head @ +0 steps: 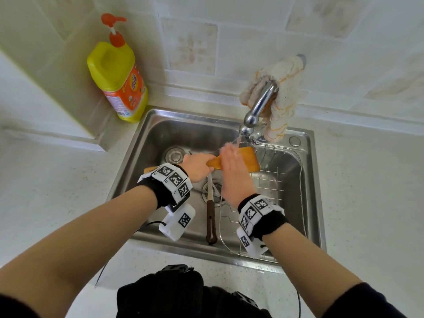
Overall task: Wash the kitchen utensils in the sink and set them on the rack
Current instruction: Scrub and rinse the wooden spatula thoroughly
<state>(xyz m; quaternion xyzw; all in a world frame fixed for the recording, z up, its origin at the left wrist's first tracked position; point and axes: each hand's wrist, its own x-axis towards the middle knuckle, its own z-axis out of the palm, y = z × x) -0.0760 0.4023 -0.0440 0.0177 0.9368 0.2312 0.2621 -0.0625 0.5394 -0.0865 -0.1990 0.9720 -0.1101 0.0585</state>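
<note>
Under the faucet [259, 104], my left hand [197, 167] grips the wooden spatula [249, 160] by its handle while my right hand [234, 171], fingers flat, rubs the blade. A wet slip could drop it onto the knife [211, 223] in the sink [160, 125] below, left of the rack [282, 180].

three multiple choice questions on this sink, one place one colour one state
1. Where does the knife lie? A) on the counter B) in the sink basin C) on the wire rack
2. What colour is the pump on the dish soap bottle? A) white B) blue C) orange
3. How is the wooden spatula held? A) left hand grips its handle B) lying loose C) hanging on a hook
Answers: B, it lies left of the rack on the basin floor; C, orange above a yellow body; A, it wraps the handle, right hand flat on the blade.
</note>
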